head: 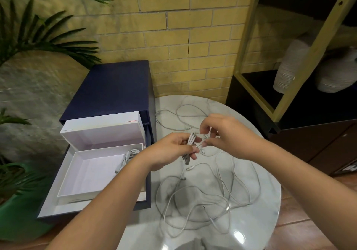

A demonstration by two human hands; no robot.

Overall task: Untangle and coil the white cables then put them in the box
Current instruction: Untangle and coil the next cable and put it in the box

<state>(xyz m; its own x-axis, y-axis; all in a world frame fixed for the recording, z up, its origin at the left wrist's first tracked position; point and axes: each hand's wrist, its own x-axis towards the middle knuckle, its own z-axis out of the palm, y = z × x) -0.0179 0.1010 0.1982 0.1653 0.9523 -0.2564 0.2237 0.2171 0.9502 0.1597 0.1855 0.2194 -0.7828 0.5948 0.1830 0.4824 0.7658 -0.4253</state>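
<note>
- We see the left hand (172,150) above the table (266,187). Its fingers are curled round a small folded bundle (191,140) of white cable, so the grip is closed on it.
- The right hand (222,133) is just beside the left one. Its thumb and fingers pinch a strand (210,131) that comes out of the same bundle, so this hand is also clamped on cable.
- A few plug ends (188,161) hang below the left hand, just over the table.
- The other cables (204,201) lie loose on the round marble table in a tangle of wide loops, nearer to us than the hands.
- One more loop (185,114) lies on the table behind the hands, towards the brick wall (173,27).
- The box (85,180) is white and open, and it stands left of the table.
- In the far right corner of the box lies one coil (129,157) of white cable.
- The box rests on a white surface inside an open navy case (116,89).
- A second white part, maybe the lid (102,131), stands tilted just behind the box.
- At the far left there is a plant (38,37), and below it a green pot (15,217).
- On the right a shelf (251,37) holds two white vases (287,69).
</note>
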